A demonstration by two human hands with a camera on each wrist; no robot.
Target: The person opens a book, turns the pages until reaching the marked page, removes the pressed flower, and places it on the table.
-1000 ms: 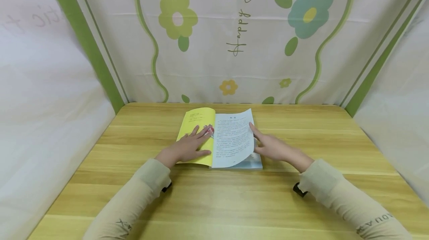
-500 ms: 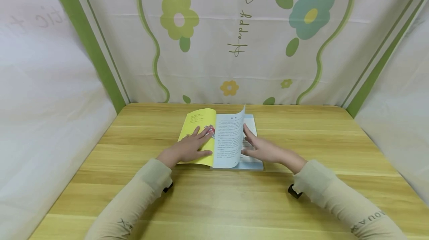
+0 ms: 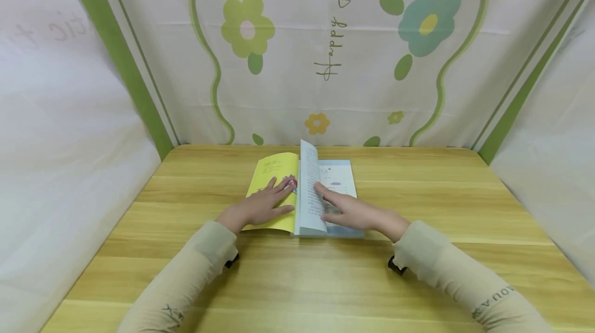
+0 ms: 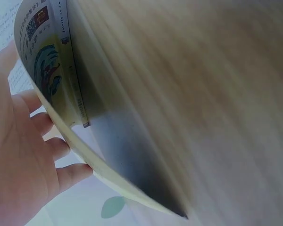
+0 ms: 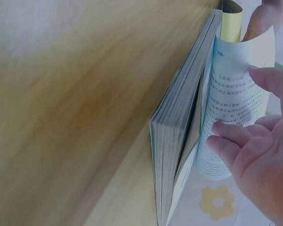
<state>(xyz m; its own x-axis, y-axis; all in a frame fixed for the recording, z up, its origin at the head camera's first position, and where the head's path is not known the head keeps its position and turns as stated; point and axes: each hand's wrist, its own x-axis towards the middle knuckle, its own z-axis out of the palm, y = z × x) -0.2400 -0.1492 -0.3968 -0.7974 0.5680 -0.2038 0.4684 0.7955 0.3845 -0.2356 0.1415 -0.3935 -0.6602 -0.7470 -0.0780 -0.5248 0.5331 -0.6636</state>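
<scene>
A paperback book (image 3: 338, 178) lies open on the table. Its yellow left side (image 3: 274, 165) lifts in a curve off the wood, as the left wrist view shows. My left hand (image 3: 262, 206) rests flat on that side, fingers spread toward the spine. In the middle, a printed leaf (image 3: 308, 191) stands up, curled over toward the left. Against it my right hand (image 3: 353, 210) presses with extended fingers. In the right wrist view, its thumb (image 5: 269, 77) and fingertips (image 5: 221, 139) touch the leaf, above the thick page block (image 5: 172, 125).
The wooden table (image 3: 297, 281) carries the book near its back edge. A white cloth printed with flowers (image 3: 288, 85) hangs behind it, and white cloth walls (image 3: 69, 131) stand at both sides. Dark bands (image 3: 396, 265) show under both sleeve cuffs.
My right hand has moved left, swinging the leaf from the right side up to near upright by the spine. More of the page beneath now shows. The left hand has stayed put.
</scene>
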